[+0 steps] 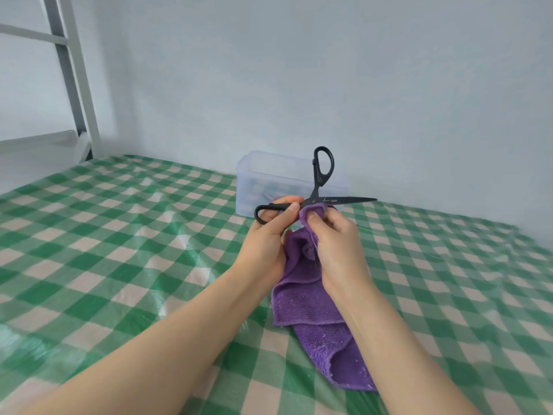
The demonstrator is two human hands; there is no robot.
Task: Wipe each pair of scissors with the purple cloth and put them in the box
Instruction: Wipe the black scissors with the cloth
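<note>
Black scissors (pixel 321 178) are held up above the table with their blades spread wide. One handle loop points up and one blade points right. My left hand (pixel 269 235) grips the lower handle loop between thumb and fingers. My right hand (pixel 338 244) pinches the purple cloth (pixel 311 307) around the other blade, just below the pivot. The rest of the cloth hangs down onto the table. Behind the hands stands a clear plastic box (pixel 257 178), open at the top, with something inside that is too blurred to name.
The table carries a green and white checked cover (pixel 119 235) under shiny plastic. A pale wall runs close behind the box. A white metal frame (pixel 80 85) stands at the far left corner.
</note>
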